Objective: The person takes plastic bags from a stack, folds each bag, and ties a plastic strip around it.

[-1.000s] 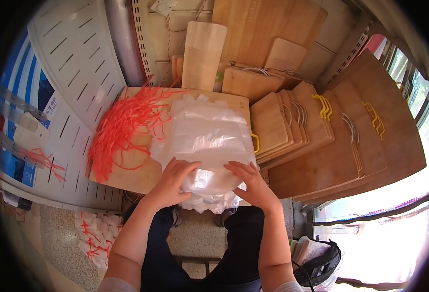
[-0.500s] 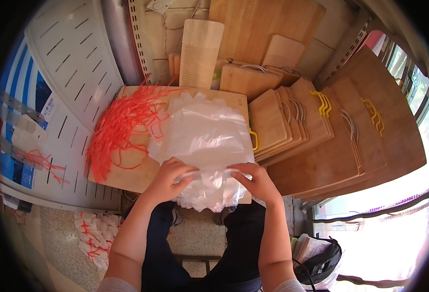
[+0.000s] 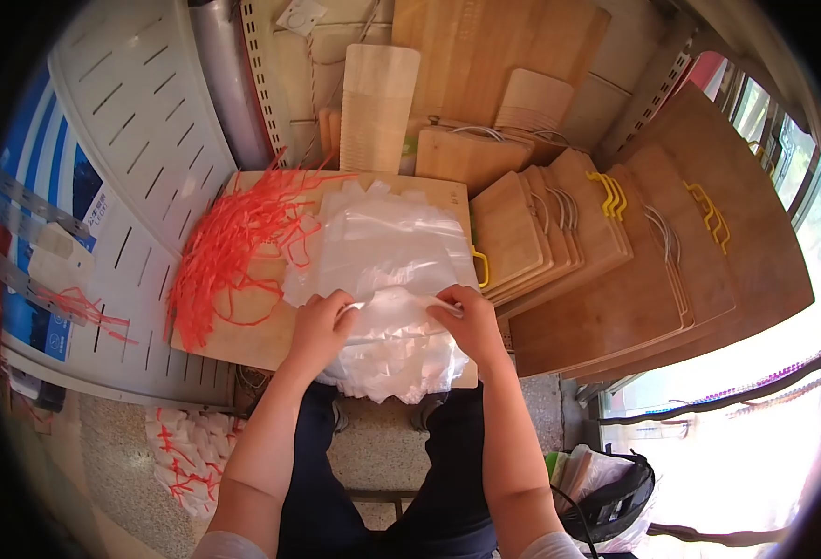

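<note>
Wooden tabletop (image 3: 252, 331): pale, smooth, flat, squared corner. On it, red strips (image 3: 233, 247): thin, flat, crinkled, a loose tangle with frayed ends. Beyond the tabletop, 1 upright board (image 3: 380, 102), pale wood with fine horizontal ridges. To the right, a leaning row of cutting boards (image 3: 513, 233): brown wood, rounded corners, some with yellow handles (image 3: 608, 196), some with metal wire ones. Far left, a perforated panel (image 3: 140, 121): light, slotted.

Plastic bags (image 3: 392, 238): on the tabletop, right of the strips, in a flat, layered pile. Translucent whitish film, glossy, wrinkled; ragged edges at the far end, crumpled, ruffled edges at the near end, by the person's knees. Count not readable.

Left hand (image 3: 322, 328): closed, thumb and fingers pinching a raised fold of the film. Right hand (image 3: 474, 326): closed likewise, pinching the fold's other end. Film bunched between the 2 hands.
</note>
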`<state>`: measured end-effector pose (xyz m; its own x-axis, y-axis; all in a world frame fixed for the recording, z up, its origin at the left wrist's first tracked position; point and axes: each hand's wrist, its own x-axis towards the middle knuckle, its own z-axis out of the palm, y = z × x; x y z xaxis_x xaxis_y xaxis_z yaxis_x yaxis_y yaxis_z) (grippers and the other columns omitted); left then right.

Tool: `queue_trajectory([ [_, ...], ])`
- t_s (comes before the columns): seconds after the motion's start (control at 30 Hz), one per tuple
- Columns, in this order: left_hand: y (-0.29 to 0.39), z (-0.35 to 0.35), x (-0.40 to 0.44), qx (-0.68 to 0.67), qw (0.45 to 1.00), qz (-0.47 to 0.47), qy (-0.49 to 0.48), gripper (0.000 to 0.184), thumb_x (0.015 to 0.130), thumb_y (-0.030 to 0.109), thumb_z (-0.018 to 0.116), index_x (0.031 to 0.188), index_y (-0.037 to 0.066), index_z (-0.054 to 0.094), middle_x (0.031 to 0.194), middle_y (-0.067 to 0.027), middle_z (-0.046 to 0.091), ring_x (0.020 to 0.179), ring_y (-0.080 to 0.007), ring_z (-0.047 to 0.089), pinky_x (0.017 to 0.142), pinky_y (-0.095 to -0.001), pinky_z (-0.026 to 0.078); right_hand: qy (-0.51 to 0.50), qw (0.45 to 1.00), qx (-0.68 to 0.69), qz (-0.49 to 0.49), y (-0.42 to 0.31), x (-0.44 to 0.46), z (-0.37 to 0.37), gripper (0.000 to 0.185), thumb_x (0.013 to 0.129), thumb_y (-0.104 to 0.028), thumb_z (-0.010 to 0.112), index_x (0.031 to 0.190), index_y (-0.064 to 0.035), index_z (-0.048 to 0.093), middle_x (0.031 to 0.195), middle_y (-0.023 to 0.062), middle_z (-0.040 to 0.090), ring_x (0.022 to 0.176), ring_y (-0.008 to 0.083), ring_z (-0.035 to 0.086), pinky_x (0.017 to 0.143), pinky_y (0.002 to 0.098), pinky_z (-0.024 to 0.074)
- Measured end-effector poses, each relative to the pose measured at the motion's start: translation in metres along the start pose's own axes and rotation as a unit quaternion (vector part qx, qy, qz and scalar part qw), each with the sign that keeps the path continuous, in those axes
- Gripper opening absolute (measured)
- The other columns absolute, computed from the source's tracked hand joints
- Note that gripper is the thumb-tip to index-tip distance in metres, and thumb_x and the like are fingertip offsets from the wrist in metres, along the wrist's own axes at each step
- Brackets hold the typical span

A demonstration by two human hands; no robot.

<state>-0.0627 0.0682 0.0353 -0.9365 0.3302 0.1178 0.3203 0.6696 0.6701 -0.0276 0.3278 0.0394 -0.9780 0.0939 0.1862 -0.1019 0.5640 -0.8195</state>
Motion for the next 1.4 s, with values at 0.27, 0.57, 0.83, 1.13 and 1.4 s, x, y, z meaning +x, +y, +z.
queue_trajectory([
  [0.27, 0.037, 0.009, -0.012, 0.032, 0.973, 0.225, 0.03, 0.043, 0.079, 0.018, 0.067, 0.118, 0.005, 0.057, 0.126, -0.0141, 0.055, 0.117, -0.0335, 0.052, 0.099, -0.0428, 0.041, 0.038, 0.998, -0.016, 0.04, -0.005, 0.0, 0.004, 0.04, 0.073, -0.016, 0.079, 0.106, -0.0029, 0.061, 0.085, 0.0128, 0.063, 0.077, 0.0251, 0.061, 0.071, 0.0338, 0.0492],
  [0.57, 0.038, 0.026, -0.006, 0.129, 0.962, 0.233, 0.061, 0.045, 0.072, 0.005, 0.062, 0.117, 0.004, 0.059, 0.111, -0.01, 0.065, 0.103, -0.0282, 0.059, 0.088, -0.0402, 0.045, 0.079, 0.986, 0.121, 0.087, -0.015, -0.012, -0.012, 0.039, 0.079, -0.021, 0.077, 0.105, 0.0004, 0.059, 0.084, 0.011, 0.065, 0.072, 0.0166, 0.062, 0.066, 0.0296, 0.05],
  [0.83, 0.063, -0.006, -0.024, 0.07, 0.962, 0.233, 0.12, 0.04, 0.076, 0.0, 0.058, 0.114, 0.007, 0.064, 0.1, -0.0097, 0.068, 0.095, -0.0272, 0.062, 0.083, -0.0386, 0.046, -0.064, 0.879, 0.313, 0.354, -0.035, -0.032, -0.043, 0.072, 0.093, -0.065, 0.042, 0.108, 0.003, 0.063, 0.077, 0.0157, 0.069, 0.063, 0.0185, 0.067, 0.06, 0.0307, 0.056],
  [1.13, 0.072, -0.027, -0.179, 0.246, 0.902, 0.353, 0.039, 0.028, 0.082, 0.013, 0.063, 0.11, 0.01, 0.066, 0.108, -0.0045, 0.065, 0.103, -0.0198, 0.06, 0.092, -0.0409, 0.045, -0.049, 0.85, 0.45, 0.269, -0.034, -0.152, 0.004, 0.04, 0.095, -0.033, 0.06, 0.114, 0.0029, 0.063, 0.106, 0.0094, 0.067, 0.094, 0.0153, 0.063, 0.082, 0.0294, 0.0497],
  [1.4, 0.075, 0.006, -0.3, 0.231, 0.934, 0.272, -0.016, 0.033, 0.083, 0.016, 0.064, 0.115, 0.009, 0.065, 0.117, -0.0065, 0.061, 0.109, -0.0222, 0.056, 0.094, -0.04, 0.044, -0.054, 0.886, 0.389, 0.248, -0.045, -0.251, 0.008, 0.02, 0.092, -0.013, 0.062, 0.103, 0.003, 0.067, 0.091, 0.0023, 0.068, 0.079, 0.0076, 0.061, 0.071, 0.0233, 0.0487],
])
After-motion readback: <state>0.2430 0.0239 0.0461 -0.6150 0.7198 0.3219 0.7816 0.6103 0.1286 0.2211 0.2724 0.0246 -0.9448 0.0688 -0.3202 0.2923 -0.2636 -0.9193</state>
